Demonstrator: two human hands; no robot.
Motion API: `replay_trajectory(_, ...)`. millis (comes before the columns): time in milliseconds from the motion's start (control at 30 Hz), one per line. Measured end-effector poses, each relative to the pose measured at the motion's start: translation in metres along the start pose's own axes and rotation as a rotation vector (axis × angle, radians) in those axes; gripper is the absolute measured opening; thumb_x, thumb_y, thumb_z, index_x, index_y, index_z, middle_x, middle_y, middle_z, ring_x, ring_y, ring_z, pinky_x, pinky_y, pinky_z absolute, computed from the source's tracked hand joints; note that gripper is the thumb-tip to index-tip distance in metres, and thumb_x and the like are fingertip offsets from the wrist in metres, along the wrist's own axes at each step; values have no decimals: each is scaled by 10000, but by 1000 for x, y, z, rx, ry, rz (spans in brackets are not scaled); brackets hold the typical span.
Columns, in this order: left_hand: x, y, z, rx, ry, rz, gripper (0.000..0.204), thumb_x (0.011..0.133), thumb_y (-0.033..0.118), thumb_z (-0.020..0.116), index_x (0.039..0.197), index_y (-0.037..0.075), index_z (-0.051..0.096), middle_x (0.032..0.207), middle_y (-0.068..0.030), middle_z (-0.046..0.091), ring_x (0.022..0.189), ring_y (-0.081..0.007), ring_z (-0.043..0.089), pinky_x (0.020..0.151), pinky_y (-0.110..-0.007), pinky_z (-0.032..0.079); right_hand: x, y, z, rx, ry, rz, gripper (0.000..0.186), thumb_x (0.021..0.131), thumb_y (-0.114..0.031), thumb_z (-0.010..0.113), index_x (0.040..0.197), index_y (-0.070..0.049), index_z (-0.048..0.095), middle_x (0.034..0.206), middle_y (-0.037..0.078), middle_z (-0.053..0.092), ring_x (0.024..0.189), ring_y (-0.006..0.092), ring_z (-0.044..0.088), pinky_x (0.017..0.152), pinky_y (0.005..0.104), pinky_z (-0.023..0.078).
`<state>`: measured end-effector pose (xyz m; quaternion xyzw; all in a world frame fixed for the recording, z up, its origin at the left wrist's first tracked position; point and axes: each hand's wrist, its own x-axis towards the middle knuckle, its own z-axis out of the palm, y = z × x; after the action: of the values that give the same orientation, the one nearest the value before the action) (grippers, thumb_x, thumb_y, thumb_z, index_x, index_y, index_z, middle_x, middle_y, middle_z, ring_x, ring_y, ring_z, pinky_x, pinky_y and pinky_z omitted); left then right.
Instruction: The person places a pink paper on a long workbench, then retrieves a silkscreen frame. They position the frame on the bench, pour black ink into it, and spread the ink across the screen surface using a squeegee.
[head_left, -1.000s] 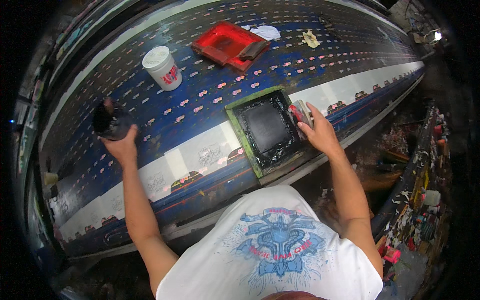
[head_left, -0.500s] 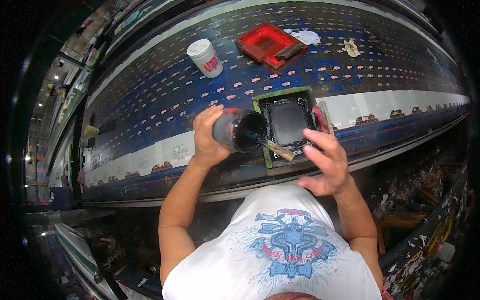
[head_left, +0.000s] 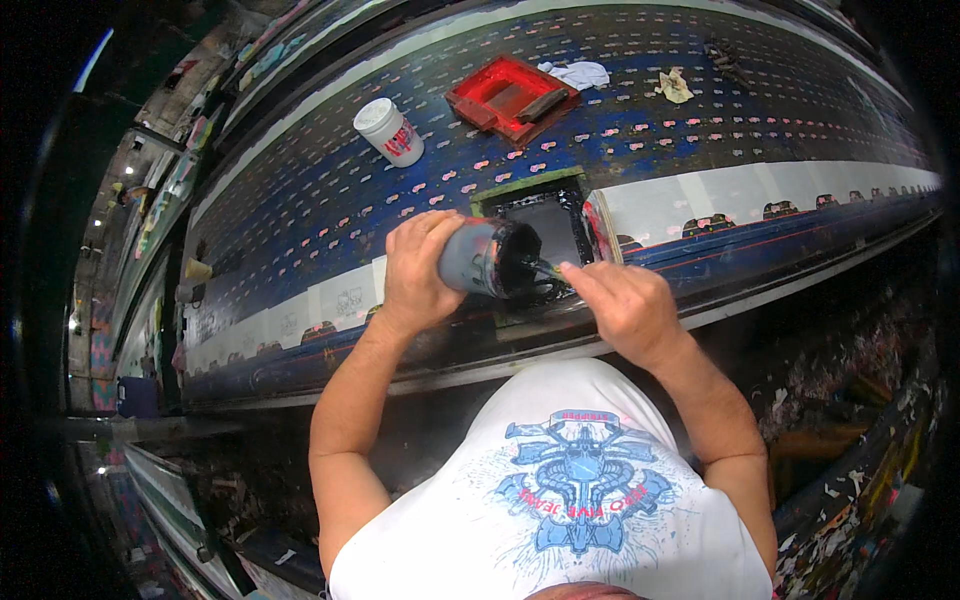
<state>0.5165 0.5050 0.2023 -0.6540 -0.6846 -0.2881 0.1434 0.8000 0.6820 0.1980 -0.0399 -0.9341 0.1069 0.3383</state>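
In my left hand (head_left: 415,268) is a dark, ink-smeared tub (head_left: 468,258), gripped around its side and tipped so that its mouth points right. Black ink coats the inside. A stirring stick (head_left: 545,268) reaches out of the mouth, and the fingers of my right hand (head_left: 632,305) are closed on its outer end. Below the tub's mouth lies a screen-printing frame (head_left: 525,190) with a green edge and black ink around its mesh; the tub and my hands cover part of it. A red-stained wooden squeegee (head_left: 604,228) leans at the frame's right side.
A long printing table (head_left: 300,215) carries rows of small printed motifs. Farther back stand a white lidded tub (head_left: 390,132) and a red frame (head_left: 500,75) with a wooden block in it. Beyond are a white cloth (head_left: 580,74), crumpled paper (head_left: 675,86) and a dark object (head_left: 725,62).
My right hand was open beside the stick; its fingers have now closed on the end. The stick has swung up and sits deeper in the tub. The view has shifted slightly.
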Motion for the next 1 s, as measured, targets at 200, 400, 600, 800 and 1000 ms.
replay_trajectory(200,9,15,-5,118,-90,36,806,657,123,937,1416,97,669,1387,-118,699,1306,-368,642,1118,-519,450,-3,39,-41,2,53,-153,313,910,-61,735,1216,-44,801,1092,92,793,817,255,762,723,393,598)
replay_trajectory(400,31,40,-7,193,-149,41,829,639,136,947,1421,137,670,1390,-97,700,1323,-357,642,1128,-522,449,-14,47,-22,59,118,-206,321,907,-72,742,1219,-32,803,1091,97,824,815,234,758,714,371,575)
replay_trajectory(600,32,50,-12,301,-288,33,862,613,84,944,1426,161,666,1407,-76,703,1348,-336,641,1135,-524,457,-22,71,-41,108,72,-276,304,915,-67,753,1215,-49,805,1097,77,820,821,218,755,712,354,565)
replay_trajectory(800,42,64,-7,373,-352,14,844,616,33,921,1412,170,674,1399,-69,706,1339,-331,643,1126,-523,467,-46,83,-31,129,145,-208,291,911,-51,723,1182,-45,827,1152,106,835,879,227,774,748,376,574)
replay_trajectory(1000,53,71,-2,431,-421,57,781,680,23,869,1422,170,674,1407,-67,702,1319,-307,647,1110,-518,469,-60,83,-8,138,157,-202,295,951,-113,732,1227,-65,824,1132,100,836,885,217,778,801,388,588)
